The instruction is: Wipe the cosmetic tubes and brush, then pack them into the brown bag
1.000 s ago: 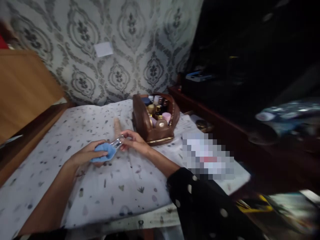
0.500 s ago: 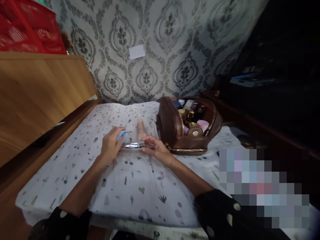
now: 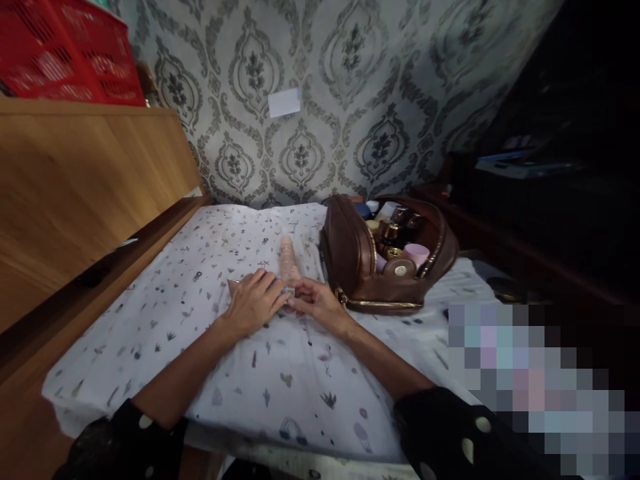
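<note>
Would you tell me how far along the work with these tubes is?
Done: a peach tube lies out on the printed cloth beside the brown bag. In hand: left hand and right hand grip a slim tube between them. Left: jars and bottles sit inside the open bag.

The left hand (image 3: 255,303) has slid right along the silver tube (image 3: 287,291) until its fingertips meet the right hand (image 3: 315,303); it now covers most of the tube, and the blue cloth has vanished beneath the palm
</note>
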`<state>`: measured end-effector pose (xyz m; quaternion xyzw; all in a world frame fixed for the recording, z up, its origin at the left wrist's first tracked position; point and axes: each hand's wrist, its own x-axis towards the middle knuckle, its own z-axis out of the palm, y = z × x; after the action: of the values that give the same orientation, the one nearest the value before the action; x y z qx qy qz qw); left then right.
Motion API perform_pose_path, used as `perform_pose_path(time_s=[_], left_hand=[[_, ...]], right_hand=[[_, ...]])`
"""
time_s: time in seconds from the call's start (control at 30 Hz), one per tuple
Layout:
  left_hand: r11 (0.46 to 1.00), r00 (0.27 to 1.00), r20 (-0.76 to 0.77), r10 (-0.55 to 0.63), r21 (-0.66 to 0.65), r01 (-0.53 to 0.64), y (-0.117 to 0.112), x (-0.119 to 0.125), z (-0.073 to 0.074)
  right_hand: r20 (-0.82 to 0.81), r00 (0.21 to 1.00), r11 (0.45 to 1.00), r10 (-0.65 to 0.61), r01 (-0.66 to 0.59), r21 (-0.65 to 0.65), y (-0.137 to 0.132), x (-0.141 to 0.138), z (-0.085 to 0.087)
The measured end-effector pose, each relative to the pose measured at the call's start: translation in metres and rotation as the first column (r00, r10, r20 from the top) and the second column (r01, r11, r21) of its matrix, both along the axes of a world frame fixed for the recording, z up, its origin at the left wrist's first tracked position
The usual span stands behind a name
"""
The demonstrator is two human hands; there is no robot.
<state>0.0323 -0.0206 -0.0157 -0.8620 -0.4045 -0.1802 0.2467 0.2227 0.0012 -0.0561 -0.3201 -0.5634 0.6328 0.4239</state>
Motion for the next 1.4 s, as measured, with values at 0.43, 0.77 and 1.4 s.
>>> perform_pose_path(time_s=[0.43, 0.77, 1.4], left_hand=[[0.895, 0.92, -0.012, 0.391, -0.228, -0.383, 0.026, -0.037, 0.003], [0.946, 0.935, 0.149, 0.321, -0.101, -0.309, 0.024, -0.041, -0.002], [0.991, 0.979, 0.17, -0.112, -0.053, 0.122, 0.013, -0.008, -0.019]], right_hand=[[0.054, 0.998, 0.999, -0.039, 0.039, 0.014, 0.0, -0.001, 0.001], [0.033, 0.999, 0.998, -0.036, 0.034, 0.062, 0.0, -0.005, -0.008], [0.26, 0.958, 0.984, -0.119, 0.079, 0.16, -0.003, -0.007, -0.007]])
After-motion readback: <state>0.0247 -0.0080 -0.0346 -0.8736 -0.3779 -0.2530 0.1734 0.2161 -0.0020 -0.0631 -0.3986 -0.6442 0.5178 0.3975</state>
